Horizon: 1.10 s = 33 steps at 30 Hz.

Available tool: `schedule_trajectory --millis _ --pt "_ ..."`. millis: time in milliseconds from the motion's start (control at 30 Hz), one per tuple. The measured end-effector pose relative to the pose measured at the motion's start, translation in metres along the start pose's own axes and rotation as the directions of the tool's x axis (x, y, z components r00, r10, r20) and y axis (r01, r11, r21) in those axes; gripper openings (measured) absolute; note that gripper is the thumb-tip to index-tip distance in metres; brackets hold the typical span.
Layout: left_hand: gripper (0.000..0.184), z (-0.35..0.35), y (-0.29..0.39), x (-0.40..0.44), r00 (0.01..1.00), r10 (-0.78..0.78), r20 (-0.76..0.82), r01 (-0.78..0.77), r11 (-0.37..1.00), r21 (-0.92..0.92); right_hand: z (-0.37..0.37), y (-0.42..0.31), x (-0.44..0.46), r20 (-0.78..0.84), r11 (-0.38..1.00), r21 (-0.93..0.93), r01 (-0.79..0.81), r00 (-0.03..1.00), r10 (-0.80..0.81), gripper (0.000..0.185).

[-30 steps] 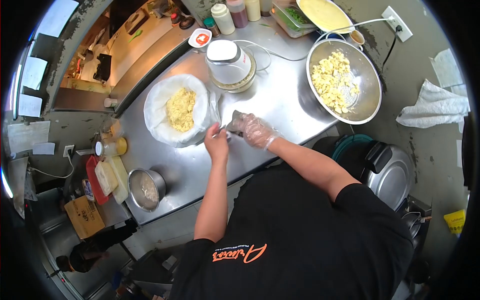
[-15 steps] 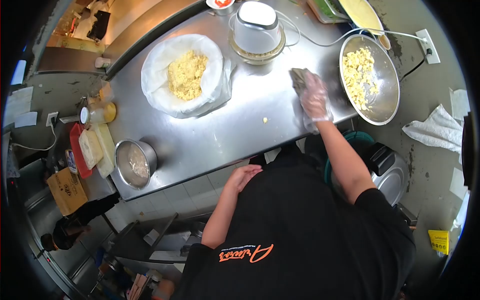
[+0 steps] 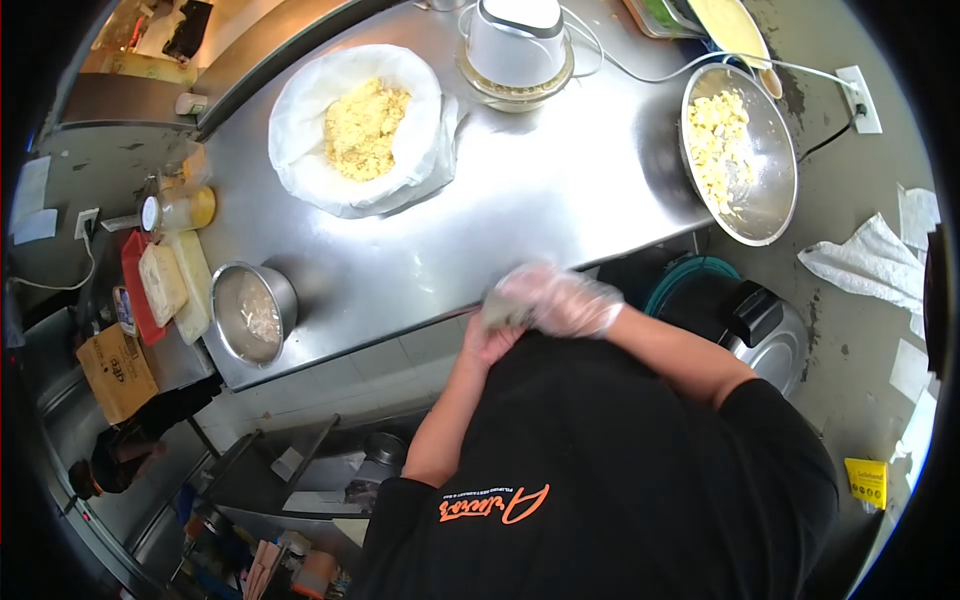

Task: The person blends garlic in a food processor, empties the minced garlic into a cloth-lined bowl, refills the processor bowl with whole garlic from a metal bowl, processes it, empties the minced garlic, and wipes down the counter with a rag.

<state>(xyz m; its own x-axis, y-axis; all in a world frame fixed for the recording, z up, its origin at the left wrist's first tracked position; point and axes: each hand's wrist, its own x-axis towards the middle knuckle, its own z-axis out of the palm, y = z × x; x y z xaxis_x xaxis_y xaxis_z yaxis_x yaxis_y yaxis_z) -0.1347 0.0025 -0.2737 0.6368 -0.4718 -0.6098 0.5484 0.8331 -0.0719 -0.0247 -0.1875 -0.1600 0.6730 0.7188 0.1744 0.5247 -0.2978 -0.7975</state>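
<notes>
Over the front edge of the steel table [image 3: 400, 290], my two hands meet. My right hand [image 3: 560, 298], in a clear plastic glove, is closed on a grey-brown cloth [image 3: 500, 313]; motion blurs it a little. Below the cloth is my bare left hand [image 3: 490, 345], which looks open and cupped, its fingers partly covered. Farther back on the table is a bowl lined with a white plastic bag [image 3: 295, 130], holding crumbly yellow food [image 3: 365, 130]. At the right a steel bowl [image 3: 770, 190] contains chopped pale-yellow pieces [image 3: 715, 140].
A white-topped food chopper [image 3: 518, 45] stands at the back, its cord running to the wall outlet [image 3: 860, 100]. At left are a steel pot [image 3: 285, 300], a jar [image 3: 185, 210] and lidded containers [image 3: 165, 285]. A lidded bin [image 3: 750, 310] is below right. Another person [image 3: 115, 460] appears far left.
My right hand has swept the cloth left and toward me, from near the steel bowl to my left hand. The small yellow piece on the tabletop no longer shows. The view has shifted slightly.
</notes>
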Motion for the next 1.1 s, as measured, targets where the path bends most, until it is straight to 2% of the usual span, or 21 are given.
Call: schedule_trajectory --millis 33,133,167,200,233,300,400,433,467,500,567,600,633,667,700,733,767,833,867,933,1100 --pt "0.034 -0.024 0.003 0.009 0.986 -0.142 0.084 0.150 0.984 -0.093 -0.029 0.000 -0.010 -0.100 0.983 -0.080 -0.162 0.983 0.154 0.038" --pt "0.033 -0.020 -0.001 0.012 0.998 -0.030 -0.052 0.031 0.999 0.030 -0.112 0.033 -0.032 -0.507 0.823 -0.317 -0.471 0.818 0.273 0.035" --pt "0.034 -0.020 -0.002 0.011 0.998 -0.034 -0.060 0.036 0.999 0.041 -0.119 0.060 -0.042 -0.531 0.848 0.187 -0.496 0.675 0.512 0.037" --pt "0.036 -0.019 -0.002 0.010 0.997 -0.037 -0.068 0.040 0.998 0.051 -0.103 0.071 -0.054 -0.793 0.557 -0.165 -0.814 0.445 0.416 0.040" --pt "0.037 -0.017 -0.002 0.011 0.997 -0.038 -0.074 0.042 0.997 0.062 -0.089 0.078 -0.061 -0.740 0.546 -0.392 -0.741 0.606 0.292 0.042" --pt "0.042 -0.018 0.000 0.014 0.999 -0.023 -0.038 0.025 0.998 0.062 -0.075 0.053 -0.033 -0.524 0.627 -0.288 -0.724 0.667 0.530 0.043" --pt "0.046 -0.034 0.004 0.005 1.000 0.020 0.020 -0.020 1.000 0.003 0.027 0.032 -0.016 -0.264 0.811 -0.518 -0.273 0.952 0.152 0.043" --pt "0.047 -0.037 0.008 0.005 0.998 0.052 0.047 -0.051 0.998 -0.029 0.018 -0.008 0.020 -0.015 0.945 -0.245 -0.218 0.975 0.221 0.041" --pt "0.045 -0.030 0.010 -0.003 0.997 0.063 0.049 -0.058 0.994 -0.088 0.041 -0.012 0.036 0.264 0.965 -0.231 -0.127 0.946 0.188 0.041" --pt "0.044 -0.011 0.015 -0.017 0.995 0.083 0.048 -0.075 0.986 -0.147 0.058 -0.015 0.050 0.358 0.988 -0.129 0.083 0.933 -0.031 0.040" --pt "0.038 -0.011 0.029 -0.031 0.981 0.108 0.163 -0.079 0.982 -0.171 0.069 -0.032 0.081 0.478 0.981 0.078 -0.175 0.870 0.117 0.039" --pt "0.035 -0.018 0.035 -0.032 0.989 0.138 0.052 -0.130 0.981 -0.145 0.069 -0.041 0.097 0.550 0.940 0.157 -0.302 0.818 0.170 0.039" --pt "0.034 -0.023 0.037 -0.034 0.984 0.167 -0.062 -0.174 0.978 -0.118 0.056 -0.040 0.098 0.297 0.977 0.213 0.011 0.952 -0.076 0.041" --pt "0.032 -0.031 0.039 -0.038 0.965 0.191 -0.178 -0.210 0.973 -0.095 0.054 -0.025 0.095 0.223 0.986 0.165 -0.018 0.975 -0.019 0.043" --pt "0.028 -0.065 0.045 -0.040 0.984 0.170 0.059 -0.161 0.977 -0.137 0.052 -0.004 0.090 0.148 0.992 0.118 -0.051 0.988 0.033 0.046" --pt "0.026 -0.064 0.051 -0.046 0.976 0.215 -0.031 -0.218 0.966 -0.139 0.040 0.015 0.081 -0.096 0.995 -0.096 -0.009 0.995 0.000 0.047" --pt "0.025 -0.060 0.054 -0.055 0.959 0.256 -0.123 -0.272 0.952 -0.140 0.010 0.028 0.079 -0.227 0.975 -0.190 -0.113 0.972 0.068 0.048" --pt "0.024 -0.072 0.061 -0.067 0.913 0.356 -0.201 -0.387 0.911 -0.142 -0.020 0.091 0.063 -0.371 0.920 -0.067 -0.385 0.866 0.335 0.050" --pt "0.025 -0.077 0.063 -0.074 0.886 0.395 -0.241 -0.442 0.878 -0.183 -0.029 0.068 0.077 -0.531 0.770 -0.253 -0.586 0.749 0.397 0.047" --pt "0.027 -0.083 0.069 -0.086 0.808 0.483 -0.337 -0.573 0.779 -0.256 0.004 0.059 0.088 -0.457 0.725 -0.446 -0.525 0.830 0.320 0.051" --pt "0.038 -0.101 0.088 -0.101 0.665 0.639 -0.387 -0.746 0.537 -0.394 0.122 0.020 0.140 -0.036 0.921 -0.387 -0.045 0.999 0.033 0.062"
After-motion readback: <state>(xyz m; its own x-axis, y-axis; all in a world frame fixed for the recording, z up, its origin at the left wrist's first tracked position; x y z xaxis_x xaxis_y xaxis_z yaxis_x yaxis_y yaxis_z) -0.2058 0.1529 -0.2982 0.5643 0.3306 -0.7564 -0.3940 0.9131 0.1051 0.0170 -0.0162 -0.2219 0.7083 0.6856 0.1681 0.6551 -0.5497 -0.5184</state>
